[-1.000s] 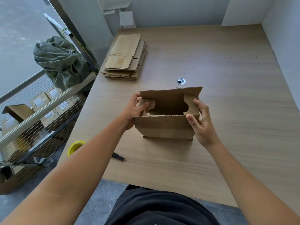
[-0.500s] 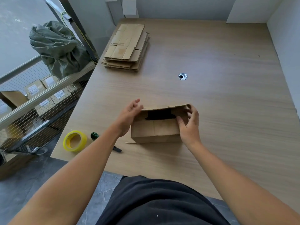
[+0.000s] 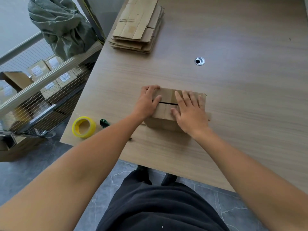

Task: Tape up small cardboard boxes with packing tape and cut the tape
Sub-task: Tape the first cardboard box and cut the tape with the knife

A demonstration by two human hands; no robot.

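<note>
A small brown cardboard box (image 3: 167, 97) stands on the wooden table (image 3: 233, 97) in front of me, its two top flaps folded down with a thin dark seam between them. My left hand (image 3: 147, 101) presses flat on the left part of the flaps, its fingertips over the far edge. My right hand (image 3: 190, 108) lies flat with spread fingers on the right part. A yellow roll of packing tape (image 3: 83, 127) lies near the table's front left corner. Beside it a green-handled cutter (image 3: 104, 122) is partly hidden by my left forearm.
A stack of flattened cardboard boxes (image 3: 138, 25) lies at the far left of the table. A round metal cable grommet (image 3: 199, 61) sits beyond the box. Left of the table stand a wire cart (image 3: 41, 90) with labelled boxes and a green sack (image 3: 61, 25).
The box's top flaps have gone from open to folded down. Both hands moved from the flap edges onto the top and now press it flat. The view tilted downward.
</note>
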